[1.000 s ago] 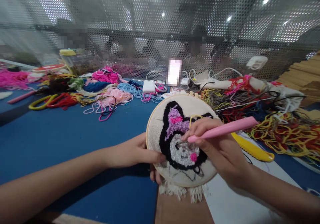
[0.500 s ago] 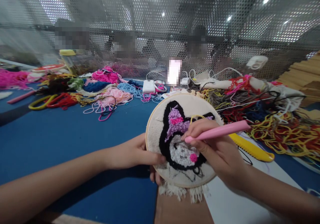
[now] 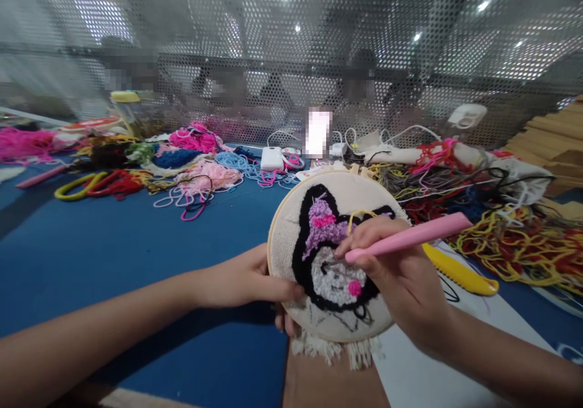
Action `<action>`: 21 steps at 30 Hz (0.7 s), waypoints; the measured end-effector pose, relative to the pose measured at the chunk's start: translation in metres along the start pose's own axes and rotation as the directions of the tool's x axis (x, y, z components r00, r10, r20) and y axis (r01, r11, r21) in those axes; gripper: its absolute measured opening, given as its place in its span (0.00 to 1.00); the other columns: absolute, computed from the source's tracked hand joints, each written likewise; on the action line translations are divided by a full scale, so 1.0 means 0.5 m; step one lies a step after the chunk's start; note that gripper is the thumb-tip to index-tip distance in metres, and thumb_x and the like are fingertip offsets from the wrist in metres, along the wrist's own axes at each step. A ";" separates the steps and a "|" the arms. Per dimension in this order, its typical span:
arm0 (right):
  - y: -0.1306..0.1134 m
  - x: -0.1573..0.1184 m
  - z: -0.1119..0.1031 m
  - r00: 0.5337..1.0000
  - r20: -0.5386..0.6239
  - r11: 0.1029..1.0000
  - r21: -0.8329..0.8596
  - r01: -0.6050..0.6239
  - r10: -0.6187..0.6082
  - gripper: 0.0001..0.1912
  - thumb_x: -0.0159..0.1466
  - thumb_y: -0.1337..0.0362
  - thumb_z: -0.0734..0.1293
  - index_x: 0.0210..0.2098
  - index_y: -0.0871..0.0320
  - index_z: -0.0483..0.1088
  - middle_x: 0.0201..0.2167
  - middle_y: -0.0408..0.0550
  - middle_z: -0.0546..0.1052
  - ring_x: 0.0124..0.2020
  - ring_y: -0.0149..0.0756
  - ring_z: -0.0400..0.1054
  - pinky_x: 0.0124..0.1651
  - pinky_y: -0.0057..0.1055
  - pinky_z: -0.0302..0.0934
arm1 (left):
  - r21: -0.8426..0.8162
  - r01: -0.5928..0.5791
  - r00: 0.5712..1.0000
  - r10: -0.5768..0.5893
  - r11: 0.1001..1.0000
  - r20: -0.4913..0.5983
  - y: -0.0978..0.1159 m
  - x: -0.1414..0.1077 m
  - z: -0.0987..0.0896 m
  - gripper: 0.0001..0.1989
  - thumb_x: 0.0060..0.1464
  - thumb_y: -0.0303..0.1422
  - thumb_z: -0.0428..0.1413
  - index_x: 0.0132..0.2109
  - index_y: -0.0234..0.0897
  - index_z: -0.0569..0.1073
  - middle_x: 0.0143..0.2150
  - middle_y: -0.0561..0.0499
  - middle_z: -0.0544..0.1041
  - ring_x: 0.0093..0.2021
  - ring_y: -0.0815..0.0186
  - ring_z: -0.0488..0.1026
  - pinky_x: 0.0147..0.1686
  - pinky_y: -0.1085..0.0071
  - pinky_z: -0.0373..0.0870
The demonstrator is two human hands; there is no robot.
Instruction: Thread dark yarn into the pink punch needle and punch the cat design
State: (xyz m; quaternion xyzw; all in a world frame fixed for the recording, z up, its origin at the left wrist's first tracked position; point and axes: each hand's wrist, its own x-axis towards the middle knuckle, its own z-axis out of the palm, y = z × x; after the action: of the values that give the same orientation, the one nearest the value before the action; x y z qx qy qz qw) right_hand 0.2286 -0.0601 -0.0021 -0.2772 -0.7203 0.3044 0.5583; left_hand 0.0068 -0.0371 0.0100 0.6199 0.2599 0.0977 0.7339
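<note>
A round embroidery hoop [image 3: 285, 226] holds cream cloth, tilted up above the table. On the cloth is a yarn figure with a black outline, purple hood [image 3: 319, 235], white face [image 3: 324, 280] and pink cheek. My left hand [image 3: 259, 283] grips the hoop's left edge, thumb on the front and fingers behind. My right hand [image 3: 401, 268] pinches a pink-handled tool [image 3: 410, 236], its tip end at the upper part of the white face. A yellow strand [image 3: 359, 214] loops above my right fingers. Cream fringe hangs from the cloth's bottom.
Piles of coloured yarn [image 3: 204, 174] lie along the back of the blue table [image 3: 182, 244], with more yarn [image 3: 523, 238] at the right. A yellow cutter [image 3: 464, 271] rests on white paper [image 3: 423, 359]. Behind stands a perforated metal screen [image 3: 273, 44].
My right hand and the pink tool have shifted slightly right, and the handle's far end is a little higher. The hoop and my left hand appear slightly further right.
</note>
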 end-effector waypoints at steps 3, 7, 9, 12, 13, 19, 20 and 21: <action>0.001 0.002 0.000 1.000 0.007 1.000 -0.012 0.014 -0.014 0.07 0.62 0.72 0.61 0.37 0.54 0.64 0.35 0.44 0.66 0.38 0.36 0.66 0.43 0.42 0.61 | -0.011 -0.001 1.000 0.001 1.000 0.004 0.001 0.001 0.000 0.10 0.56 0.31 0.51 0.35 0.30 0.74 0.29 0.45 0.79 0.31 0.64 0.76 0.32 0.73 0.73; 0.000 0.003 -0.001 0.999 0.009 0.998 -0.045 0.037 -0.036 0.07 0.62 0.72 0.61 0.37 0.54 0.64 0.35 0.43 0.66 0.38 0.35 0.66 0.43 0.41 0.62 | -0.024 -0.009 1.000 0.009 1.000 0.005 0.001 0.004 0.001 0.10 0.56 0.30 0.51 0.35 0.29 0.75 0.28 0.45 0.79 0.31 0.65 0.76 0.32 0.72 0.73; -0.001 0.004 -0.003 0.999 0.028 0.997 -0.071 0.041 -0.039 0.07 0.61 0.73 0.61 0.37 0.54 0.64 0.34 0.43 0.66 0.38 0.34 0.66 0.43 0.40 0.61 | -0.035 -0.017 1.000 0.018 0.999 0.006 0.000 0.005 0.001 0.10 0.56 0.30 0.51 0.35 0.29 0.75 0.28 0.45 0.79 0.30 0.65 0.76 0.33 0.72 0.73; -0.003 0.005 -0.003 0.996 0.068 0.991 -0.117 0.057 -0.049 0.08 0.61 0.73 0.62 0.37 0.55 0.65 0.34 0.43 0.67 0.39 0.34 0.65 0.45 0.39 0.60 | -0.044 -0.024 1.000 0.024 0.999 0.012 -0.001 0.004 0.002 0.09 0.56 0.30 0.51 0.36 0.29 0.74 0.28 0.45 0.79 0.29 0.66 0.76 0.32 0.73 0.73; -0.003 0.006 -0.003 0.994 0.087 0.989 -0.131 0.070 -0.059 0.08 0.61 0.74 0.63 0.37 0.55 0.65 0.34 0.43 0.68 0.39 0.34 0.65 0.45 0.39 0.60 | -0.043 -0.023 1.000 0.024 0.999 0.011 -0.001 0.004 0.003 0.09 0.56 0.30 0.51 0.36 0.29 0.74 0.28 0.46 0.79 0.29 0.66 0.76 0.32 0.73 0.73; 0.000 0.008 0.006 0.969 0.234 0.963 -0.235 0.132 -0.076 0.07 0.59 0.72 0.66 0.36 0.55 0.68 0.33 0.44 0.73 0.38 0.34 0.66 0.44 0.36 0.60 | -0.023 -0.023 1.000 0.022 0.999 -0.011 0.004 -0.001 0.008 0.08 0.56 0.29 0.51 0.37 0.30 0.74 0.29 0.46 0.79 0.29 0.66 0.76 0.30 0.74 0.73; 0.000 0.007 0.006 0.973 0.225 0.965 -0.237 0.112 -0.058 0.06 0.59 0.71 0.66 0.35 0.55 0.68 0.33 0.44 0.73 0.38 0.34 0.66 0.43 0.35 0.60 | -0.022 -0.019 1.000 0.019 1.000 -0.012 0.004 -0.001 0.008 0.08 0.56 0.29 0.51 0.36 0.30 0.74 0.29 0.46 0.79 0.29 0.66 0.76 0.30 0.74 0.73; -0.001 0.007 0.006 0.980 0.197 0.970 -0.231 0.077 -0.031 0.05 0.59 0.71 0.66 0.35 0.55 0.68 0.33 0.44 0.72 0.37 0.34 0.66 0.42 0.35 0.60 | -0.020 -0.014 1.000 0.014 1.000 -0.013 0.005 0.000 0.008 0.08 0.56 0.29 0.51 0.36 0.30 0.74 0.29 0.46 0.78 0.29 0.66 0.76 0.30 0.74 0.72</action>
State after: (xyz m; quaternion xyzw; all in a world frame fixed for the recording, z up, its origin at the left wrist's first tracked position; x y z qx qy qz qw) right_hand 0.2250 -0.0583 -0.0003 -0.2914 -0.8091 0.2261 0.4575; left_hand 0.0089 -0.0400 0.0127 0.6138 0.2593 0.1092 0.7376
